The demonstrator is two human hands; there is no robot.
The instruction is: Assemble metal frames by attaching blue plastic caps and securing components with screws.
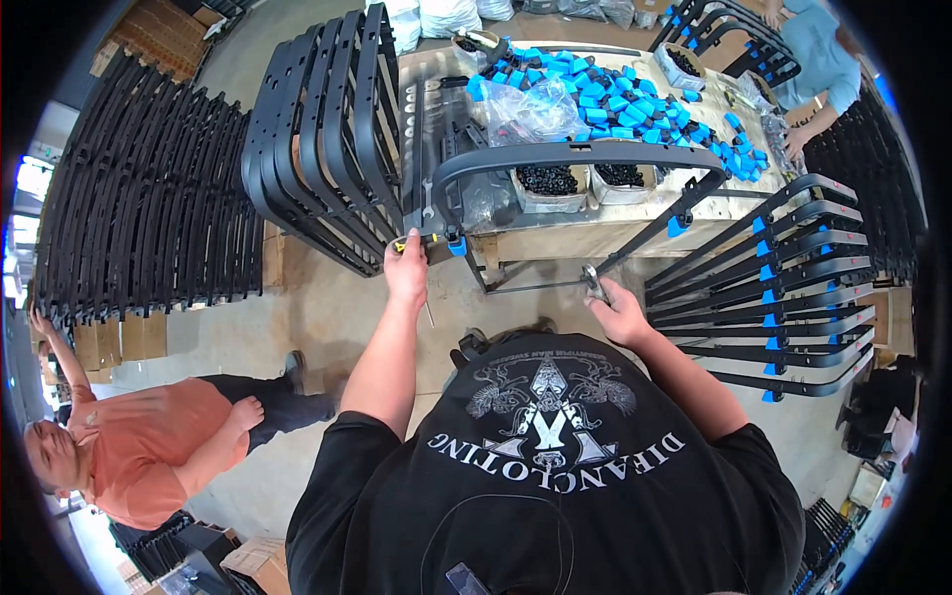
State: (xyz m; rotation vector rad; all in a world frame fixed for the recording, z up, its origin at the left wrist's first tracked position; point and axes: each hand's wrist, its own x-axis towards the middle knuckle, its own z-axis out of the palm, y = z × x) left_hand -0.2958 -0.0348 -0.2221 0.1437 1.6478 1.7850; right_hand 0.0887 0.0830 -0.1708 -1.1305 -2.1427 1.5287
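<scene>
A black U-shaped metal frame (585, 155) stands in front of me at the table's near edge. Blue clips (457, 246) sit on its legs. My left hand (406, 270) is closed around a tool with a yellow-and-black handle (428, 239), by the frame's left leg; it looks like a screwdriver. A thin metal rod (430, 315) shows below that hand. My right hand (619, 313) is closed on a shiny metal tool (593, 281) near the lower end of the frame's right leg; its exact kind is unclear.
On the worktable (555, 243) lie many blue-and-black clips (620, 104), a clear plastic bag (531, 111), boxes of black parts (548, 180) and a wrench (428, 198). Frames stand left (322, 139) and right (783, 288). A person in orange (164, 441) is at left, another (818, 64) far right.
</scene>
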